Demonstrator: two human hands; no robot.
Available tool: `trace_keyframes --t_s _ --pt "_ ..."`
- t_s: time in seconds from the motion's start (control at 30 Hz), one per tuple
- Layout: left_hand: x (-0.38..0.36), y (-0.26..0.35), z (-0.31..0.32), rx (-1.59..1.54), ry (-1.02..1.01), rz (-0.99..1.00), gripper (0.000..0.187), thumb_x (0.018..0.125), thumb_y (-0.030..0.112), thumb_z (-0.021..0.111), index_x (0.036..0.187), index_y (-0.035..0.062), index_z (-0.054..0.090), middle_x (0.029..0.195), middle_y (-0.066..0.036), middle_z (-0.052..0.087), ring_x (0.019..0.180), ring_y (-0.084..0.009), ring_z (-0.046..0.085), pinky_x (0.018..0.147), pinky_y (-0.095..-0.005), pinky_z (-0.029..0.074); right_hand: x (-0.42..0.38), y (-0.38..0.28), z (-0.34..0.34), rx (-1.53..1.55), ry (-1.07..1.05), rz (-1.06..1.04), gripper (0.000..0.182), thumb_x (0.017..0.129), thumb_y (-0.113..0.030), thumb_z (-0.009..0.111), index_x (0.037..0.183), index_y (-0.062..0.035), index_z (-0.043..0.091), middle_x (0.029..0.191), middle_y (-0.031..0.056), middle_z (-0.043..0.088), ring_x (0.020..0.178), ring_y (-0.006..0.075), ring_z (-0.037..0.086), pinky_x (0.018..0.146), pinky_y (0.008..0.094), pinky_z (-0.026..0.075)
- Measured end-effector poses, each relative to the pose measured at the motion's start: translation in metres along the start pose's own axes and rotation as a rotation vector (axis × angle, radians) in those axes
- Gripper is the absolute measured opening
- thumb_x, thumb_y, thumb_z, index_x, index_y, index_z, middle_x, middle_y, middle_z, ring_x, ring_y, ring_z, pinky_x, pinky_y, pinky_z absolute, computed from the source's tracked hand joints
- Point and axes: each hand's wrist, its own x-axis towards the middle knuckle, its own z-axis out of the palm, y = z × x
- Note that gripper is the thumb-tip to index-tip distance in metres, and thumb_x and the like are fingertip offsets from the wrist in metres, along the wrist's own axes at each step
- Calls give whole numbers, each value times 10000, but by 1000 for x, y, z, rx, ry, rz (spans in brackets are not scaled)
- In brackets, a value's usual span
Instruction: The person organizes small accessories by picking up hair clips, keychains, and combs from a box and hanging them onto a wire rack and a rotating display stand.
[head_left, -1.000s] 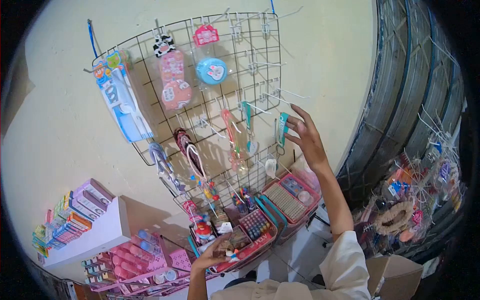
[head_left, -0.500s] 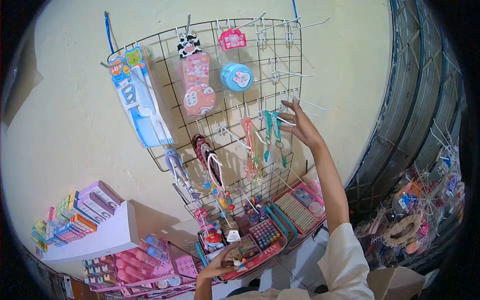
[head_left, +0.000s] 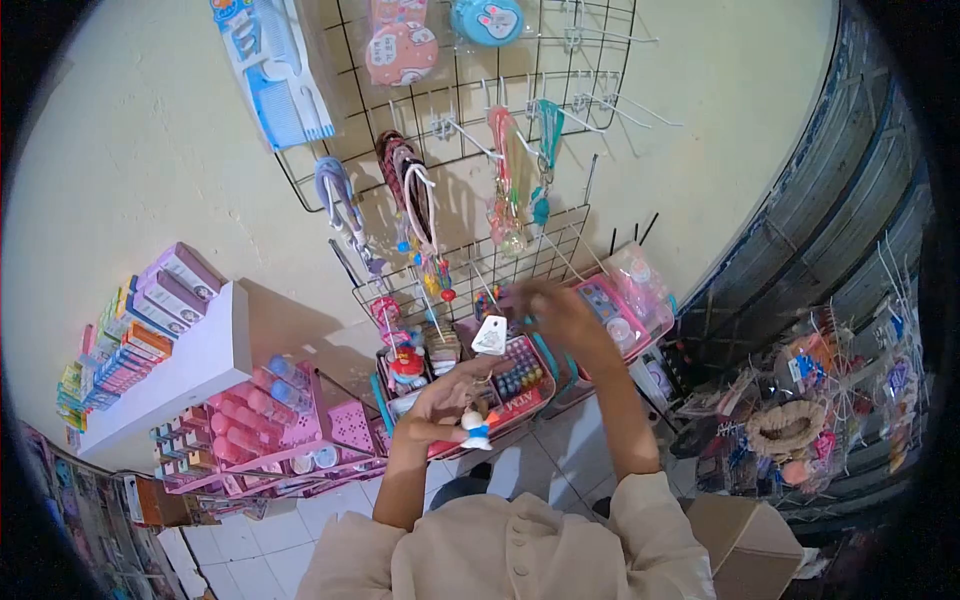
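Observation:
My left hand [head_left: 445, 402] is closed around a keychain whose small white figure [head_left: 477, 430], with blue and orange parts, hangs below the fingers. A white tag [head_left: 490, 336] shows just above that hand; what it is attached to is hard to make out. My right hand [head_left: 545, 312] is raised over the goods baskets, to the right of the tag. Motion smears its fingers, so their grip cannot be read. Higher up, a teal strap [head_left: 549, 135] and a pink strap [head_left: 503, 150] hang from hooks on the wire grid.
Bare hooks [head_left: 650, 115] jut from the wire grid [head_left: 455, 60]. Below it stand a red-rimmed basket of small goods [head_left: 500, 412] and a pink basket [head_left: 655, 325]. Boxes line a white shelf [head_left: 190, 375] at left. Bagged goods hang by the shutter [head_left: 850, 150] at right.
My right hand has come down from the teal strap's hook to above the baskets. My left hand still holds the keychain, now closer to my body. The view has tilted downward.

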Motion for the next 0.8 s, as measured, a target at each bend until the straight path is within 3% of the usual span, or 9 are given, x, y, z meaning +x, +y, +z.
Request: trace_keyframes --t_s 0.1,0.23,0.3,0.33,0.43,0.47,0.5,0.6,0.8 --pt "1 -7 8 25 3 -22 813 375 59 589 1133 -59 321 1155 -196 347 978 -202 401 727 -242 337 -17 23 22 169 -68 114 327 775 -223 475 981 32 476 894 82 534 816 139 500 721 237 402" --pt "-12 -18 5 135 32 -107 732 486 36 615 1149 -34 311 1163 -140 354 921 -179 432 725 -236 340 -25 61 17 325 -110 282 292 794 -176 462 986 44 476 880 90 548 789 125 520 699 241 409" --pt "-21 -27 -3 372 16 -304 658 571 13 601 1160 -11 306 1165 -105 352 957 -145 422 754 -243 338 -31 77 18 270 -31 245 377 762 -271 515 990 28 494 799 37 537 685 83 478 604 194 375" --pt "-24 -34 -9 463 -48 -291 606 649 -3 551 1186 49 277 1199 -31 307 908 -110 415 737 -222 348 -35 69 20 99 -50 284 344 761 -248 519 961 30 513 761 28 543 683 79 475 618 202 374" --pt "-35 -63 -25 427 55 -267 564 669 -27 534 1177 39 297 1168 -55 329 979 -126 404 801 -253 330 -28 106 23 -28 -85 150 301 762 -223 519 914 36 532 722 14 539 661 60 461 606 199 372" --pt "-36 -68 -31 512 45 -192 546 675 10 533 1168 71 307 1161 -23 342 855 -111 435 736 -247 362 -24 114 25 -2 -65 174 235 766 -190 512 841 27 560 713 12 539 657 50 461 559 195 372" --pt "-39 -76 -38 510 55 -195 546 675 10 533 1168 71 307 1161 -23 342 855 -111 435 736 -247 362 -20 120 28 1 -72 181 235 766 -190 512 841 27 560 713 12 539 657 50 461 559 195 372" --pt "-46 -94 -58 499 345 -248 393 704 2 483 1081 82 407 1022 -32 446 844 -110 446 732 -240 367 3 158 36 -72 2 57 244 758 -225 529 784 16 549 621 -31 463 569 33 376 494 199 310" --pt "-61 -123 -99 511 549 -214 255 709 -22 474 950 57 497 953 -20 485 781 -89 463 630 -205 378 35 189 51 -188 26 37 288 762 -241 524 831 38 541 691 -7 515 635 44 413 551 205 343"
